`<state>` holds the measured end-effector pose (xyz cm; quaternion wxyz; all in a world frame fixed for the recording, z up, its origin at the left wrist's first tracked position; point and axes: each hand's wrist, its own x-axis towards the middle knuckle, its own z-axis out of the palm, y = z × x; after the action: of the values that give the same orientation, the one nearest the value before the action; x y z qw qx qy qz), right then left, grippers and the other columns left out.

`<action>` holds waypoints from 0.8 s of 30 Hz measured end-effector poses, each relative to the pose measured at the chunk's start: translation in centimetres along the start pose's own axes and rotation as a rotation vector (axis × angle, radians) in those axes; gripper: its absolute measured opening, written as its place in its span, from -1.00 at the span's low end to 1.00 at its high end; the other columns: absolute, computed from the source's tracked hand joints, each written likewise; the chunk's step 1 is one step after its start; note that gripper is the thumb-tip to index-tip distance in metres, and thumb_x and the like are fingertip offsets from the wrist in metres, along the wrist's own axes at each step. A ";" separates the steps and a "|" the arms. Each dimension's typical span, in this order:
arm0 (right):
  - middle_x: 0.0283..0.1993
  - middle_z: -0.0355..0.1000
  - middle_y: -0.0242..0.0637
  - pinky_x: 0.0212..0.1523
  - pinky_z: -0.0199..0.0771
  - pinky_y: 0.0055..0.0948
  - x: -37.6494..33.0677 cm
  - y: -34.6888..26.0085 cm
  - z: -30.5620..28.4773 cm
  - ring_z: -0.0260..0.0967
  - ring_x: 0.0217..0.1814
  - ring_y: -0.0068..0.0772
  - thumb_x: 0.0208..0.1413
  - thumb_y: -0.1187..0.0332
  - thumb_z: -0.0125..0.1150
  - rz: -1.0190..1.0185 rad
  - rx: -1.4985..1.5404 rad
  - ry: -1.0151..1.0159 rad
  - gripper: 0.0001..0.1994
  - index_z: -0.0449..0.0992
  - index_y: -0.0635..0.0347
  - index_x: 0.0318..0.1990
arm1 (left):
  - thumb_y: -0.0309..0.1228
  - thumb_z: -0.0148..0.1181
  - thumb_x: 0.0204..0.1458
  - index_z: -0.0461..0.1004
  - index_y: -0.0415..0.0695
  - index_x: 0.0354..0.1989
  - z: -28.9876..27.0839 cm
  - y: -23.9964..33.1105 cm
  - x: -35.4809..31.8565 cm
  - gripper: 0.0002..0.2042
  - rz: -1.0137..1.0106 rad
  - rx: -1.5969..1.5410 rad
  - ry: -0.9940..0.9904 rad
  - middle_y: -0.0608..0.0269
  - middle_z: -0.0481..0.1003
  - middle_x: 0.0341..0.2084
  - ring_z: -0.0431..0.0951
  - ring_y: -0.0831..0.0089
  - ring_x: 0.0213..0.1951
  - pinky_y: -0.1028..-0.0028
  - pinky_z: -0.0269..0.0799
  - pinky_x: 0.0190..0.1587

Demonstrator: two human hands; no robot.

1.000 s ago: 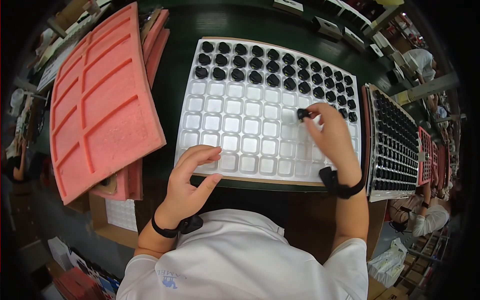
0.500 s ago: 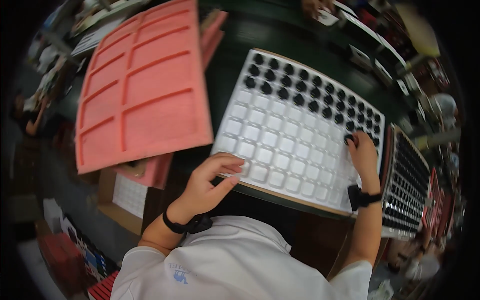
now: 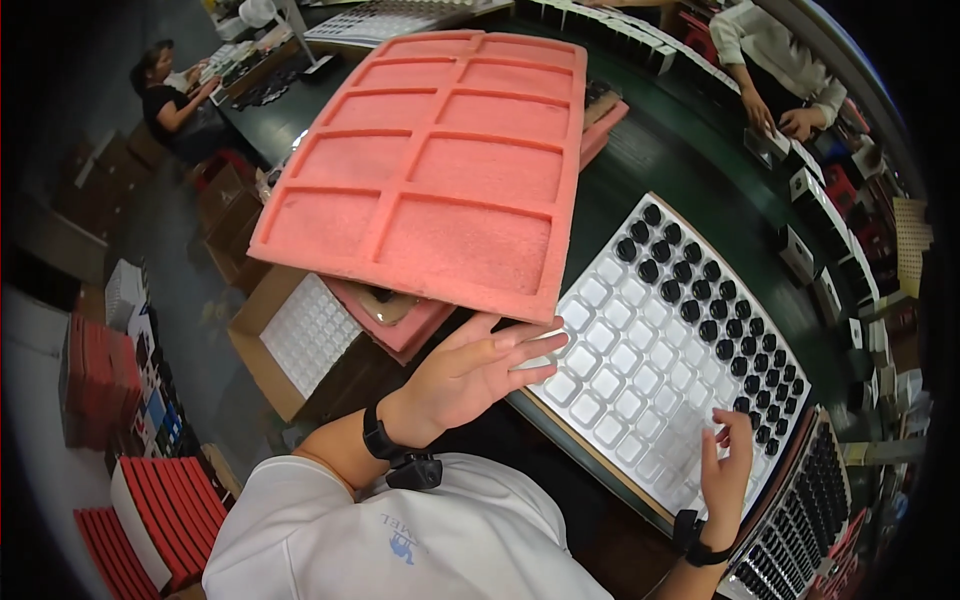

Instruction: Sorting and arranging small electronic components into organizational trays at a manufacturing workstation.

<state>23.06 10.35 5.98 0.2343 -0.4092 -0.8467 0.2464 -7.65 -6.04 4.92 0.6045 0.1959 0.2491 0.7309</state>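
Note:
A white tray (image 3: 628,404) of square pockets lies on the dark green table. Small round black pieces (image 3: 735,328) fill several rows along its far and right side; the pockets toward me are bare. My right hand (image 3: 728,465) hovers over the tray's right part, close to the filled rows, thumb and fingers apart with nothing visible between them. Spread flat, my left hand (image 3: 465,372) reaches over the tray's left edge. Its fingertips are just below the corner of a large pink foam panel (image 3: 470,240) with raised ribs; whether they touch it I cannot tell.
Beneath the panel are more pink foam pieces (image 3: 425,330). A cardboard box (image 3: 250,345) with white trays stands at lower left. Another tray of black pieces (image 3: 800,500) is at right. Across the table, a person's hands (image 3: 780,120) work beside white boxes (image 3: 835,225).
The view has swung left, so the tray and panel appear farther right. My right hand no longer has a black piece at its fingertips. My left fingers have spread.

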 end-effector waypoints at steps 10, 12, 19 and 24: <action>-0.32 0.34 -0.29 -0.32 0.22 -0.59 -2.5 -2.9 1.3 0.20 -0.39 -0.53 -0.02 0.61 0.08 -0.105 0.185 -0.119 -0.83 0.41 0.32 -0.22 | -0.20 -0.12 0.19 0.25 -0.33 0.09 0.5 2.8 2.1 -0.55 0.159 -0.184 0.034 -0.01 0.37 0.02 0.33 0.18 0.12 0.25 0.23 0.17; -0.32 0.35 -0.28 -0.32 0.24 -0.61 -3.5 -3.1 1.5 0.24 -0.37 -0.54 0.03 0.59 0.06 -0.113 0.203 -0.128 -0.86 0.41 0.34 -0.22 | -0.22 -0.13 0.19 0.39 -0.37 -0.06 0.4 2.8 2.5 -0.59 0.157 -0.072 0.052 0.00 0.45 -0.08 0.40 0.21 0.05 0.29 0.28 0.13; -0.31 0.40 -0.21 -0.28 0.33 -0.53 -5.8 -3.9 2.7 0.31 -0.32 -0.42 0.13 0.47 0.06 -0.079 0.254 -0.151 -0.86 0.45 0.32 -0.20 | -0.35 -0.08 0.13 0.51 -0.36 -0.30 0.3 2.5 1.9 -0.70 0.185 -0.052 0.065 0.00 0.52 -0.22 0.47 0.32 -0.08 0.35 0.34 0.05; -0.29 0.42 -0.26 -0.29 0.35 -0.52 -6.8 -4.3 3.3 0.31 -0.33 -0.47 0.20 0.37 0.06 -0.050 0.282 -0.089 -0.82 0.45 0.32 -0.17 | -0.40 -0.07 0.12 0.50 -0.36 -0.26 0.2 2.9 0.1 -0.73 0.249 0.018 0.063 0.03 0.52 -0.24 0.47 0.31 -0.07 0.36 0.34 0.05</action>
<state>22.36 1.78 4.81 0.2576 -0.3394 -0.8232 0.3751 -9.83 -6.38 6.83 0.4993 0.2075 0.2484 0.8037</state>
